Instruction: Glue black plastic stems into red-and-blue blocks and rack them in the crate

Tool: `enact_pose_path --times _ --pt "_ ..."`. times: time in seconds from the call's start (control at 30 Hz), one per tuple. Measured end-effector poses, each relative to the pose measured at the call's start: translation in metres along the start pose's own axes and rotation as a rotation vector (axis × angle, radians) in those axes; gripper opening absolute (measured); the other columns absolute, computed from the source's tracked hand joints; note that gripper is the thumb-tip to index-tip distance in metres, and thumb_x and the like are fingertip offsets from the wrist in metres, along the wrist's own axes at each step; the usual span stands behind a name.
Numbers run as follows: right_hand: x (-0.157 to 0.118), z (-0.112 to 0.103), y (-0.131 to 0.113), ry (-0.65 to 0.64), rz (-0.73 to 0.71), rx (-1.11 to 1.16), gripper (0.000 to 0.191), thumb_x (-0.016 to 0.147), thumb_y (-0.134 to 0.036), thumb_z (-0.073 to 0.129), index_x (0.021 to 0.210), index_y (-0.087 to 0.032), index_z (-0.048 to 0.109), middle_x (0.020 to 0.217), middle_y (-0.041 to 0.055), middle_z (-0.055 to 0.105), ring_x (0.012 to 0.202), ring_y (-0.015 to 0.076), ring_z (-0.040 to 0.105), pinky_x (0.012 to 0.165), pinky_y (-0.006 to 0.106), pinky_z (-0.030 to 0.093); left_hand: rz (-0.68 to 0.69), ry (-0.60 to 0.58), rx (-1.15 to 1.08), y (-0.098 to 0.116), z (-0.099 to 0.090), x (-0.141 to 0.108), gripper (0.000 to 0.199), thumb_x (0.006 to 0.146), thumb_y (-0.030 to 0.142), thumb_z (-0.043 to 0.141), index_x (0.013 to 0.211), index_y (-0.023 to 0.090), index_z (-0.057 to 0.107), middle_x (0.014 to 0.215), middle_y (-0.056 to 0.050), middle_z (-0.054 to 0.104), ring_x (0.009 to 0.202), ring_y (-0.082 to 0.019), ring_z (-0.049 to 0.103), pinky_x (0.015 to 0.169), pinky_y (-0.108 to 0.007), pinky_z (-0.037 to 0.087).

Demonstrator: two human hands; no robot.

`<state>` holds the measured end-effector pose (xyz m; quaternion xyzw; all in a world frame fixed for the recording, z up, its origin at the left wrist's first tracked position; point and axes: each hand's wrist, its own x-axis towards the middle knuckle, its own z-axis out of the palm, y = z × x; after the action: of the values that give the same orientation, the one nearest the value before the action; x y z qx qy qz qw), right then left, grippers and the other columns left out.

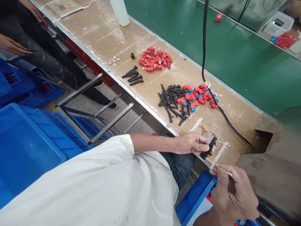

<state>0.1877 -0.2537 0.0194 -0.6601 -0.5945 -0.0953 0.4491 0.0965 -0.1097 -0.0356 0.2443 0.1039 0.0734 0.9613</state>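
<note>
My left hand (pixel 194 143) pinches a black plastic part (pixel 209 148) above the near edge of the bench. In my right hand (pixel 231 188), lower and to the right, is a thin wooden stick (pixel 214 163), whose far tip meets the lower end of the black part. Small clear cups (pixel 208 136) and more wooden sticks (pixel 223 143) lie just behind my left hand. Up the bench are a pile of black parts (pixel 172 99) and, against it, a pile of red and blue pieces (pixel 199 95).
Red pieces (pixel 155 59) and a smaller black group (pixel 133 76) lie farther along. A black cable (pixel 204 47) hangs across the bench. Blue bins (pixel 30 135) stand at left, another (pixel 196 196) below my hands. A person (pixel 35 40) stands at upper left.
</note>
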Motion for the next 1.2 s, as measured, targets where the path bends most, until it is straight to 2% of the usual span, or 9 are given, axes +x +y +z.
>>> enact_pose_path --times 0.07,0.2,0.27,0.4,0.53,0.87,1.07,1.2 --pt "0.0 0.001 -0.002 0.001 -0.024 -0.001 0.024 0.082 0.004 0.063 0.094 -0.017 0.067 0.073 0.0008 0.066 0.065 0.015 0.064 0.059 0.027 0.051 0.024 -0.005 -0.003 0.001 0.0 -0.001 0.054 0.051 0.046 0.095 0.083 0.009 0.072 0.077 -0.003 0.063 0.071 -0.009 0.059 0.054 -0.02 0.03" --pt "-0.002 0.005 -0.006 -0.015 -0.216 -0.15 0.02 0.082 0.002 0.066 0.093 -0.015 0.067 0.081 0.0052 0.069 0.072 0.0161 0.067 0.064 0.028 0.053 0.035 0.024 -0.036 -0.001 -0.003 0.0 0.053 0.051 0.045 0.096 0.081 0.009 0.071 0.079 -0.003 0.062 0.073 -0.01 0.06 0.054 -0.021 0.03" --pt "-0.005 0.007 -0.004 0.014 -0.212 -0.143 0.023 0.081 0.002 0.067 0.096 -0.015 0.068 0.082 0.0051 0.07 0.071 0.0159 0.067 0.063 0.028 0.054 0.032 0.028 -0.051 -0.002 -0.004 0.0 0.053 0.051 0.044 0.096 0.081 0.009 0.071 0.077 -0.004 0.063 0.072 -0.01 0.06 0.054 -0.02 0.031" --pt "-0.011 0.009 0.002 0.139 -0.02 0.047 0.034 0.077 0.006 0.067 0.103 -0.017 0.071 0.083 0.0032 0.07 0.067 0.0163 0.066 0.057 0.03 0.055 -0.005 0.002 -0.06 -0.001 -0.007 0.0 0.053 0.053 0.045 0.095 0.083 0.009 0.07 0.074 -0.004 0.065 0.068 -0.009 0.059 0.055 -0.02 0.036" --pt "-0.013 0.011 0.002 0.248 0.149 0.198 0.026 0.082 0.0 0.065 0.098 -0.019 0.073 0.082 0.0018 0.069 0.062 0.0149 0.063 0.048 0.03 0.052 -0.014 -0.031 -0.059 0.001 -0.008 -0.001 0.052 0.054 0.045 0.095 0.084 0.01 0.069 0.074 -0.004 0.066 0.066 -0.009 0.059 0.055 -0.02 0.038" --pt "-0.008 0.012 0.0 0.355 0.256 0.375 0.004 0.083 -0.012 0.07 0.085 -0.015 0.073 0.072 0.0014 0.065 0.059 0.0138 0.061 0.041 0.027 0.049 -0.026 -0.086 -0.041 0.001 -0.007 -0.003 0.051 0.057 0.046 0.093 0.084 0.011 0.069 0.076 -0.003 0.065 0.067 -0.008 0.058 0.055 -0.019 0.039" --pt "-0.004 0.009 0.016 0.515 0.365 0.351 0.009 0.078 -0.019 0.077 0.079 -0.014 0.071 0.069 0.0005 0.066 0.054 0.0132 0.059 0.041 0.026 0.048 -0.057 -0.087 -0.092 0.001 -0.011 -0.002 0.051 0.056 0.043 0.094 0.085 0.011 0.068 0.076 -0.003 0.066 0.068 -0.009 0.061 0.056 -0.018 0.041" --pt "-0.004 0.011 0.037 0.537 0.487 0.223 0.016 0.076 -0.026 0.081 0.076 -0.014 0.07 0.068 -0.0004 0.064 0.049 0.0123 0.056 0.044 0.028 0.048 -0.087 -0.085 -0.172 0.002 -0.012 -0.002 0.05 0.054 0.038 0.096 0.086 0.011 0.068 0.078 -0.003 0.066 0.071 -0.009 0.063 0.06 -0.017 0.043"
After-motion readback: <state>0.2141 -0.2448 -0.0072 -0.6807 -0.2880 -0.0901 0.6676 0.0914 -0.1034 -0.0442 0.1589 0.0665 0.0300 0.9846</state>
